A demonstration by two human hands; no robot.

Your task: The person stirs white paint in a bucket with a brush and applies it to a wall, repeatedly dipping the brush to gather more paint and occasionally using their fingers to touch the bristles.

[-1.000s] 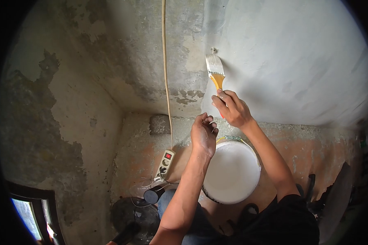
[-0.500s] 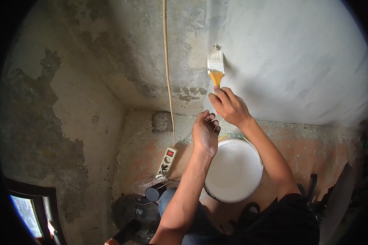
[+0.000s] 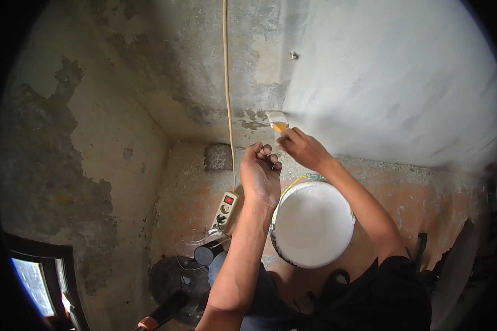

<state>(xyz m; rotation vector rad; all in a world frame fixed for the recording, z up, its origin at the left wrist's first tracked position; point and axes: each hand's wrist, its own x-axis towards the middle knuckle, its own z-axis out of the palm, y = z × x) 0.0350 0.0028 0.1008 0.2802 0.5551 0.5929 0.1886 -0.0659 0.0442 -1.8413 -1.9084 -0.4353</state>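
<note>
In the head view my right hand [image 3: 302,149] is closed around the handle of a paintbrush [image 3: 280,126]. The brush's pale bristles touch the wall low down, at the border between the white coat and the bare, stained plaster. My left hand [image 3: 262,171] hovers just left of it, palm up, fingers loosely bent and apart with nothing seen between them. Below both hands stands a round bucket [image 3: 313,223] of white paint on the floor. The painted wall [image 3: 392,83] spreads to the right of the brush.
A cable [image 3: 226,83] hangs down the wall to a power strip [image 3: 224,212] with a red switch. Near my leg are a dark cylinder [image 3: 207,254] and thin wires. A small fitting [image 3: 294,55] sticks out of the wall. Dark-framed glass [image 3: 38,281] is at lower left.
My right hand has brought the paintbrush down the wall, from the small fitting to near the floor, and slightly left. My left hand has shifted a little left and up.
</note>
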